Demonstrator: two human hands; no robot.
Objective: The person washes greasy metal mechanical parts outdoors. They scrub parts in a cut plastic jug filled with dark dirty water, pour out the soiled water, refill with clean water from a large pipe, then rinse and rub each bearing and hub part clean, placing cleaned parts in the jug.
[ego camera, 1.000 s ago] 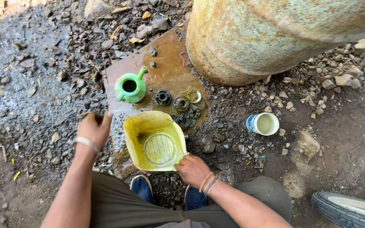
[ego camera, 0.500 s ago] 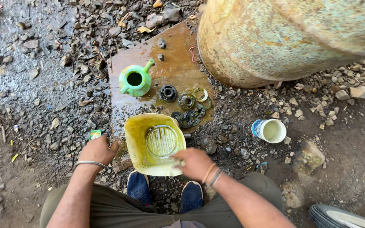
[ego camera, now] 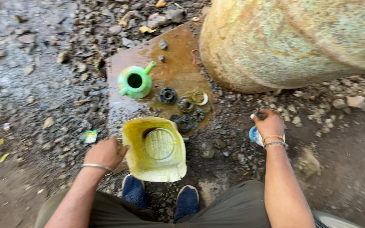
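We see a yellow cut-open container low in the middle of the view, lying on the gravel ground just above a pair of blue shoes. Inside it sits a pale round ribbed disc. Our left hand is at the container's 9 o'clock, fingers curled around its left rim and gripping it; a thin bangle circles the wrist.

At 3 o'clock from the container, well apart from it, our right hand is closed down over a small blue-and-white cup, fingers bent around its top so that most of the cup is hidden. Whether the cup is lifted or resting we cannot tell.

At 12 o'clock from the container lies a wet, rusty brown metal plate. On it, toward 11 o'clock, stands a green spouted oil can, its opening facing up. Between the can and the container's 1 o'clock, a cluster of dark bearings and rings lies close together on the plate, with one pale ring at the cluster's right edge.

At 1 to 2 o'clock, a large rusted, pale green drum fills the upper right corner, its curved edge touching the plate. A small green wrapper lies on the gravel at 9 o'clock, just beyond the left hand.
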